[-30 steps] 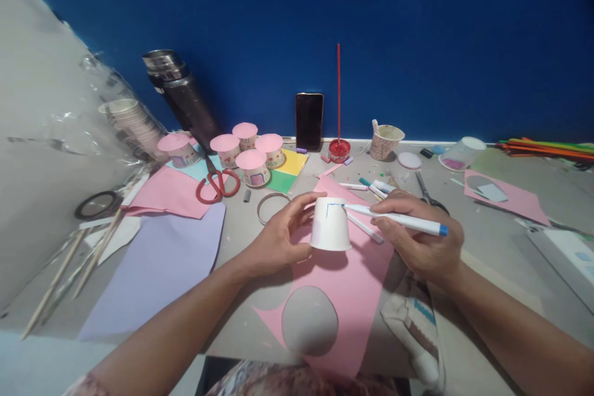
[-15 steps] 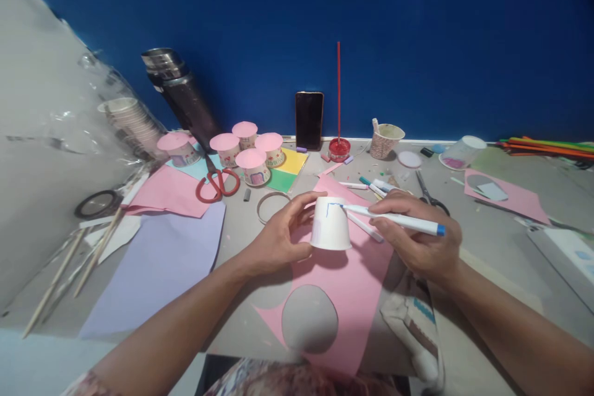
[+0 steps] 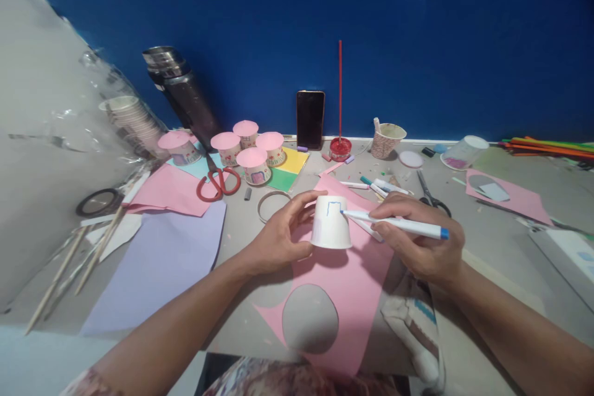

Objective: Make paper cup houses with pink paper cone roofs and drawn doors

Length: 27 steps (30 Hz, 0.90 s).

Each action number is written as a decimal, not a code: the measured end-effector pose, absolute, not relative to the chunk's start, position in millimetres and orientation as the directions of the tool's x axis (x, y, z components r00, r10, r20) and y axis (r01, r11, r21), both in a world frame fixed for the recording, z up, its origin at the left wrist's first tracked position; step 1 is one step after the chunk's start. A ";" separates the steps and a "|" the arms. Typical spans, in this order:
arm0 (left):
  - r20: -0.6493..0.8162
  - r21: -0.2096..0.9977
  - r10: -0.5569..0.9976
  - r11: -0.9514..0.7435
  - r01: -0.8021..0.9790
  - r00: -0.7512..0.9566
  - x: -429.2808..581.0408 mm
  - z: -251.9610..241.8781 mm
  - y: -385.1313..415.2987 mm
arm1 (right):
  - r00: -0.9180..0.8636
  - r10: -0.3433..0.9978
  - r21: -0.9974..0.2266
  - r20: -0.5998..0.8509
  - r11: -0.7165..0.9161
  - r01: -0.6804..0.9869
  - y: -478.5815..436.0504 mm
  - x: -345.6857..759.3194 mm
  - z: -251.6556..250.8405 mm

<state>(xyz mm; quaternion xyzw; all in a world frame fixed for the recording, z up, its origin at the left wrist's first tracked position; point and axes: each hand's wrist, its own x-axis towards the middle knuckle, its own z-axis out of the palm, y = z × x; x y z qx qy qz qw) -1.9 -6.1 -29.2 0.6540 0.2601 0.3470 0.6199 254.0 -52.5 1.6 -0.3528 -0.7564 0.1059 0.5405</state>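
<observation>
An upturned white paper cup (image 3: 330, 226) stands on a pink paper sheet (image 3: 352, 284) with a round hole cut in it. My left hand (image 3: 278, 235) grips the cup's left side, thumb and fingers wrapped round it. My right hand (image 3: 420, 238) pinches a white marker with a blue end (image 3: 399, 224). Its tip touches the cup's upper wall, where thin blue lines form a small box shape.
Several pink-topped cups (image 3: 253, 164) stand at the back left beside red scissors (image 3: 218, 182), a dark flask (image 3: 183, 96) and a phone (image 3: 310, 119). Loose markers (image 3: 375, 185), black scissors (image 3: 429, 195) and a purple sheet (image 3: 158, 263) lie around. Wooden sticks (image 3: 69, 266) lie far left.
The marker tip has moved down the cup's wall on the right, and the blue line has grown from a corner into a small box outline. My left hand stays on the cup.
</observation>
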 end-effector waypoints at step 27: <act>0.176 0.971 0.784 -0.239 0.028 0.595 -1.0 -27.7 -9.0 | -0.231 0.605 -0.498 0.762 0.776 0.387 -55.5 240.5 11.2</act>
